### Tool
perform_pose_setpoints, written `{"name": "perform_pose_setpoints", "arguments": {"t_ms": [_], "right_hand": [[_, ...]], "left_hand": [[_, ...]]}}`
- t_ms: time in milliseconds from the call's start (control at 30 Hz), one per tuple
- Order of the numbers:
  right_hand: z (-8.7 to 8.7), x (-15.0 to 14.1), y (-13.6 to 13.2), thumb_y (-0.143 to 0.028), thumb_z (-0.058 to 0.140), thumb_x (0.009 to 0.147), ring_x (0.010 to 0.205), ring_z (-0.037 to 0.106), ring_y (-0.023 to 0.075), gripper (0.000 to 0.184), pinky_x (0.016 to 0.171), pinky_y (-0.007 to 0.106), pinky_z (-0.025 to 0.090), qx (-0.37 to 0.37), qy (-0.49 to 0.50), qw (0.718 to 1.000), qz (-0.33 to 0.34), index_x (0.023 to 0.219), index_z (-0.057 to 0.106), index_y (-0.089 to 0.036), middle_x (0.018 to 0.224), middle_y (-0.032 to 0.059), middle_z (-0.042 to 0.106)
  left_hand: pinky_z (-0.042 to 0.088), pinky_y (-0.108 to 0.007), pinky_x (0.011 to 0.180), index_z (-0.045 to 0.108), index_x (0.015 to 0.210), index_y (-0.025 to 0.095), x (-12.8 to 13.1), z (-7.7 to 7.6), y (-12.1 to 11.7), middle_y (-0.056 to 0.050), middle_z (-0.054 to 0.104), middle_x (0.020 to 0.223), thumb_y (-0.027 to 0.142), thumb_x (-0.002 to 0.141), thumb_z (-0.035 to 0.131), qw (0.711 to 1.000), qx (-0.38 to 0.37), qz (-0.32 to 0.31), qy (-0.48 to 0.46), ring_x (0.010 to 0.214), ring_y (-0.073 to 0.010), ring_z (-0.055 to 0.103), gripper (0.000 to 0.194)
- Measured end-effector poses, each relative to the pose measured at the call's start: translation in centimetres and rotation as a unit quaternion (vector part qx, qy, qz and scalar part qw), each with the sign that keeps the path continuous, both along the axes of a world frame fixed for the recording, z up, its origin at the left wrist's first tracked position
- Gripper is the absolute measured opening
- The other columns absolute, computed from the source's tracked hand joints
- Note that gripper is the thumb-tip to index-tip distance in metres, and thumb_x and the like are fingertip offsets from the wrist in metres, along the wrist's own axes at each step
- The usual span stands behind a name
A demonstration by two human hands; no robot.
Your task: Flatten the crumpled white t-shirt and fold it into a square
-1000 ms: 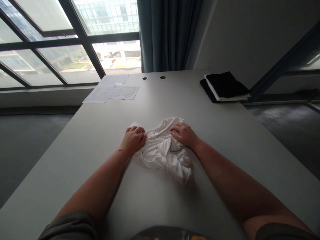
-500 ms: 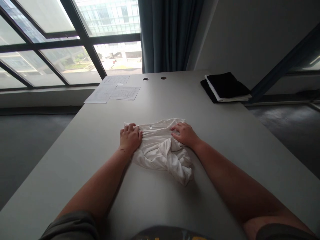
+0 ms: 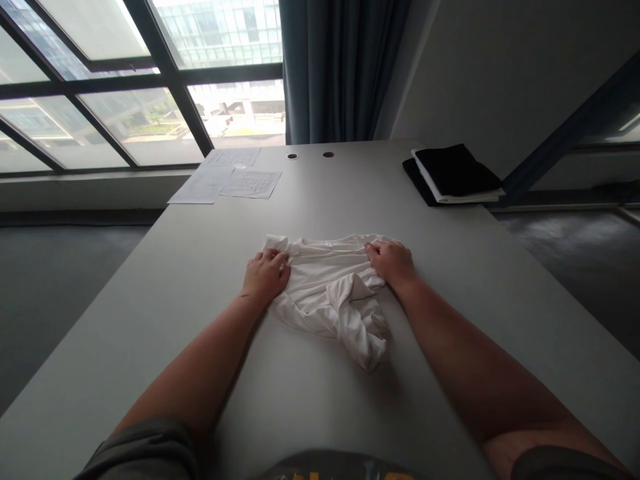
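A white T-shirt (image 3: 325,267) lies on the table in front of me, its neckline edge at the far side and its lower part bunched into twisted folds nearer me. At its left shoulder my left hand (image 3: 267,272) has its fingers curled down on the fabric, closed on it. My right hand (image 3: 393,261) grips the opposite shoulder, thumb and fingers pressed together on the cloth. Parts of the shirt under both hands are hidden.
The grey-white table (image 3: 320,413) carries sheets of paper (image 3: 225,177) at the far left and black folders (image 3: 455,173) at the far right. Two round cable holes (image 3: 293,157) sit near its back edge. Behind are a dark curtain (image 3: 340,73) and windows.
My right hand has moved right and closed on the shirt's right shoulder, spreading the upper edge wider. My left hand shifted slightly right, and a flap of sleeve now shows beyond it.
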State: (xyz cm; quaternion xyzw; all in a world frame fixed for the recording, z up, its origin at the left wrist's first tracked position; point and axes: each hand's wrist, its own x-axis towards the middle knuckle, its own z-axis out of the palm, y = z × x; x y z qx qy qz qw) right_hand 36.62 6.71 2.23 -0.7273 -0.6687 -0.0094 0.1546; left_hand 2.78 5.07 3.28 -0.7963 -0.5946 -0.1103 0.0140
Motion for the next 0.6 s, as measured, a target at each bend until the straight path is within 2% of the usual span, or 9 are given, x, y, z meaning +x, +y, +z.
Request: {"name": "perform_pose_setpoints", "arguments": {"t_ms": [167, 267, 333, 400, 467, 533, 600], "right_hand": [[0.1, -0.2, 0.0, -0.062, 0.063, 0.092, 0.098, 0.062, 0.0299, 0.045, 0.087, 0.040, 0.045, -0.025, -0.012, 0.999, 0.016, 0.075, 0.073, -0.021, 0.097, 0.0119, 0.072], [0.1, -0.2, -0.1, -0.067, 0.067, 0.087, 0.103, 0.060, 0.0315, 0.046, 0.089, 0.042, 0.044, -0.034, -0.015, 0.999, 0.030, 0.080, 0.074, -0.022, 0.101, 0.0126, 0.070], [0.0, -0.3, -0.1, -0.068, 0.069, 0.085, 0.105, 0.059, 0.0326, 0.046, 0.091, 0.044, 0.044, -0.034, -0.017, 0.998, 0.044, 0.086, 0.074, -0.022, 0.105, 0.0130, 0.069], [-0.2, -0.3, -0.1, -0.063, 0.070, 0.085, 0.106, 0.058, 0.0325, 0.041, 0.092, 0.045, 0.043, -0.027, -0.019, 0.997, 0.065, 0.090, 0.074, -0.022, 0.108, 0.0126, 0.069], [-0.3, -0.4, -0.1, -0.053, 0.069, 0.087, 0.105, 0.058, 0.0311, 0.031, 0.093, 0.044, 0.043, -0.016, -0.012, 0.996, 0.083, 0.091, 0.073, -0.022, 0.108, 0.0117, 0.069], [-0.6, -0.4, 0.0, -0.040, 0.066, 0.089, 0.102, 0.059, 0.0291, 0.019, 0.093, 0.042, 0.043, 0.003, 0.008, 0.996, 0.087, 0.089, 0.073, -0.022, 0.104, 0.0108, 0.070], [-0.9, -0.2, 0.2, -0.032, 0.062, 0.089, 0.097, 0.060, 0.0273, 0.014, 0.091, 0.040, 0.043, 0.023, 0.044, 0.996, 0.078, 0.085, 0.070, -0.022, 0.099, 0.0099, 0.071]], "left_hand": [[0.050, -0.038, 0.087, 0.067, 0.109, 0.022, -1.4, 0.7, 1.2, -0.012, 0.071, 0.109, 0.036, 0.099, 0.051, 0.994, 0.002, 0.107, -0.026, 0.101, -0.0280, 0.067, 0.024], [0.049, -0.037, 0.080, 0.064, 0.112, 0.021, -3.4, 1.4, 2.0, -0.012, 0.072, 0.103, 0.025, 0.096, 0.049, 0.979, 0.002, 0.201, -0.034, 0.092, -0.0277, 0.069, 0.022], [0.049, -0.039, 0.082, 0.063, 0.114, 0.019, -4.4, 1.8, 2.2, -0.013, 0.071, 0.103, 0.019, 0.093, 0.049, 0.976, 0.017, 0.216, -0.033, 0.094, -0.0290, 0.068, 0.026], [0.049, -0.041, 0.091, 0.064, 0.114, 0.019, -4.4, 2.1, 1.9, -0.014, 0.070, 0.110, 0.018, 0.092, 0.049, 0.986, 0.051, 0.157, -0.031, 0.105, -0.0300, 0.065, 0.027], [0.046, -0.043, 0.100, 0.066, 0.119, 0.022, -3.5, 2.2, 1.2, -0.013, 0.068, 0.123, 0.023, 0.096, 0.049, 0.996, 0.073, 0.048, -0.025, 0.116, -0.0295, 0.061, 0.029], [0.044, -0.044, 0.105, 0.066, 0.126, 0.028, -2.0, 2.0, 0.4, -0.010, 0.064, 0.135, 0.032, 0.100, 0.049, 0.997, 0.065, -0.040, -0.011, 0.124, -0.0290, 0.057, 0.031], [0.042, -0.046, 0.107, 0.067, 0.127, 0.032, -0.9, 1.4, 0.0, -0.008, 0.060, 0.144, 0.039, 0.100, 0.050, 0.997, 0.046, -0.055, 0.006, 0.130, -0.0303, 0.053, 0.033]]}}
